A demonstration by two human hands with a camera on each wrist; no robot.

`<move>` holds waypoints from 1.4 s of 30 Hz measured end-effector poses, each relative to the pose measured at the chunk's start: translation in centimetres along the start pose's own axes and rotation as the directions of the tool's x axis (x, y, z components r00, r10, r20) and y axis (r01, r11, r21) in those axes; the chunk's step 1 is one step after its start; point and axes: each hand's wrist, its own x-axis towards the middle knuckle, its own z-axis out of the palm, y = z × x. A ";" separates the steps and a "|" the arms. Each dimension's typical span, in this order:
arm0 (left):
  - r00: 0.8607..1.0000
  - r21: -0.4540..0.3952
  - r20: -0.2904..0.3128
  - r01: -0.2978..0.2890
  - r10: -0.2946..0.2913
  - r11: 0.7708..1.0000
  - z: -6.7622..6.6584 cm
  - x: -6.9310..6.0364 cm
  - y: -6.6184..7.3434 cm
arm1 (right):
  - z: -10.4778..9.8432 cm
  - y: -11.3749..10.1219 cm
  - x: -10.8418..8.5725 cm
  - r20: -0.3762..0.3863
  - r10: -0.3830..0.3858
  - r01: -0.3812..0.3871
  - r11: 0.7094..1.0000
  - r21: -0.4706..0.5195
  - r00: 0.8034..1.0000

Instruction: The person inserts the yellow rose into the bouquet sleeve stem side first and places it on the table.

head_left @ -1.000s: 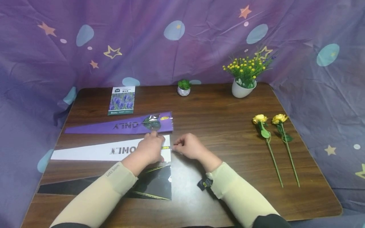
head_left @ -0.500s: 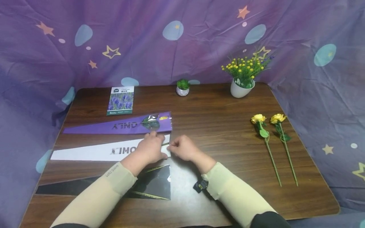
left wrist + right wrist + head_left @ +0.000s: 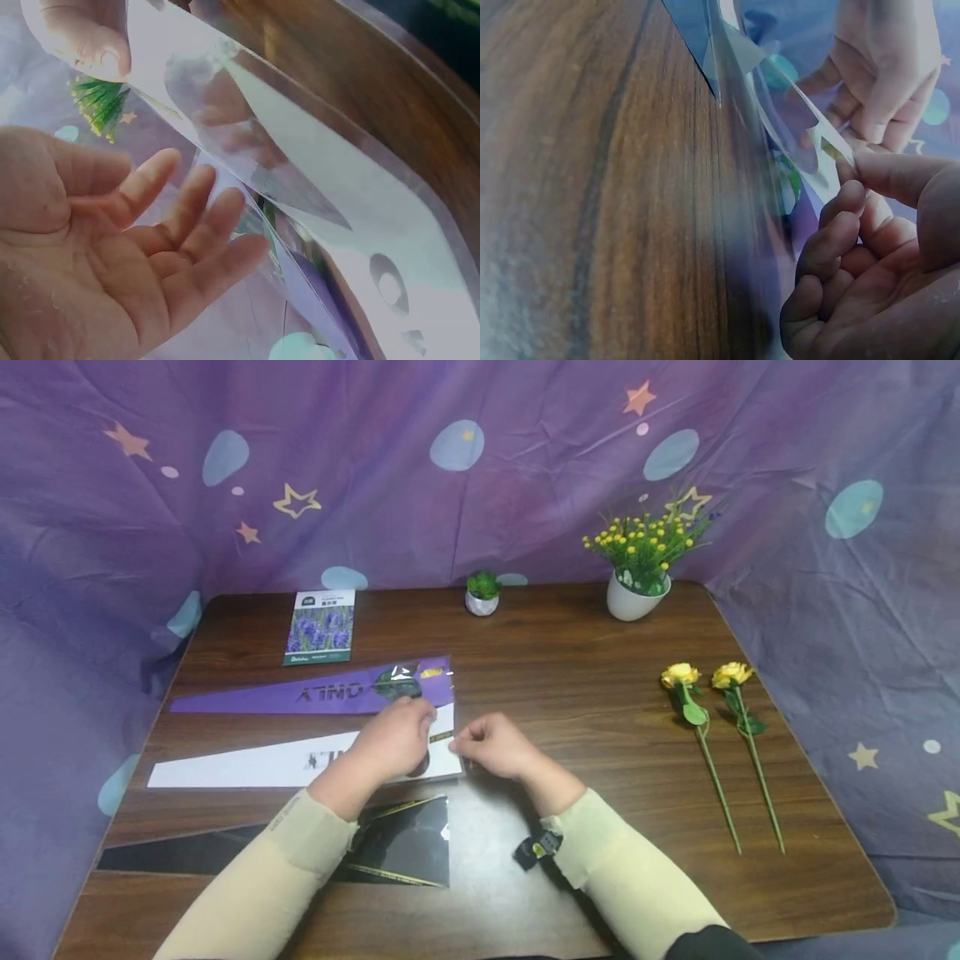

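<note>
One: Your right hand (image 3: pixel 495 747) has a pinch on the white bag (image 3: pixel 225 770), right at the edge of its wide end. In the right wrist view, your thumb and finger squeeze that edge. Is your other hand gripping too?

Two: No. Your left hand (image 3: pixel 390 739) is over the bag, and in the left wrist view its fingers (image 3: pixel 150 180) are loose, with nothing in them. We can't tell if they touch the bag.

One: So where is the bag?

Two: In front of you on the surface (image 3: pixel 562 668), between the purple bag (image 3: pixel 247 697) and the black bag (image 3: pixel 405 843). Its thin end points to your left.

One: It looks like you want to open the wide end. Rub that edge softly, so the clear front slides off the white back. We can't tell if you have one layer or both.

Two: Yes, feel for that first. Then press the bag flat with your left hand, so it won't slide, and lift just one layer. Go slow: thin plastic may crease or rip. Mind the purple bag too. The white one looks right up against it and could push it.
</note>
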 end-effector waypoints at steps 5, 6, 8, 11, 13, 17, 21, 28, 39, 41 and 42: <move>0.995 -0.048 -0.098 0.006 -0.011 0.999 -0.2 0.3 0.6 | 0.0 -0.3 0.0 -0.001 -0.020 0.020 1.000 0.024 1.000; 0.994 -0.057 -0.111 0.015 -0.021 0.998 -0.2 0.3 0.7 | 0.0 -0.3 0.0 -0.003 -0.026 0.026 0.999 0.024 1.000; 0.991 -0.081 -0.125 0.039 -0.049 0.996 -0.2 0.4 0.9 | 0.0 -0.5 0.0 -0.004 -0.042 0.042 0.999 0.026 0.999; 0.988 -0.097 -0.130 0.071 -0.084 0.993 -0.4 0.5 1.4 | 0.1 -0.7 0.1 -0.011 -0.076 0.076 0.997 0.027 0.997; 0.987 -0.095 -0.132 0.081 -0.093 0.992 -0.5 0.6 1.5 | 0.2 -0.8 0.1 -0.012 -0.097 0.097 0.995 0.038 0.995; 0.986 -0.087 -0.137 0.079 -0.091 0.993 -0.6 0.6 1.6 | 0.4 -0.9 0.1 -0.007 -0.106 0.106 0.993 0.057 0.994; 0.988 -0.102 -0.116 0.089 -0.100 0.991 -0.5 0.6 1.6 | 0.5 -0.8 0.0 -0.003 -0.080 0.080 0.995 0.057 0.997; 0.991 -0.080 -0.054 0.120 -0.124 0.990 -0.1 0.5 1.3 | 0.9 -0.2 -0.3 -0.010 -0.072 0.073 0.996 0.060 0.997; 0.989 -0.154 -0.051 0.128 -0.137 0.980 0.0 0.5 0.6 | 1.1 -0.1 -0.1 -0.019 -0.057 0.058 0.994 0.095 0.998; 0.989 -0.164 -0.064 0.123 -0.135 0.979 0.1 0.5 0.6 | 1.1 -0.3 -0.1 -0.016 -0.064 0.065 0.993 0.098 0.998; 0.988 -0.164 -0.074 0.119 -0.133 0.979 0.1 0.5 0.6 | 1.1 -0.4 -0.1 -0.016 -0.066 0.067 0.993 0.099 0.998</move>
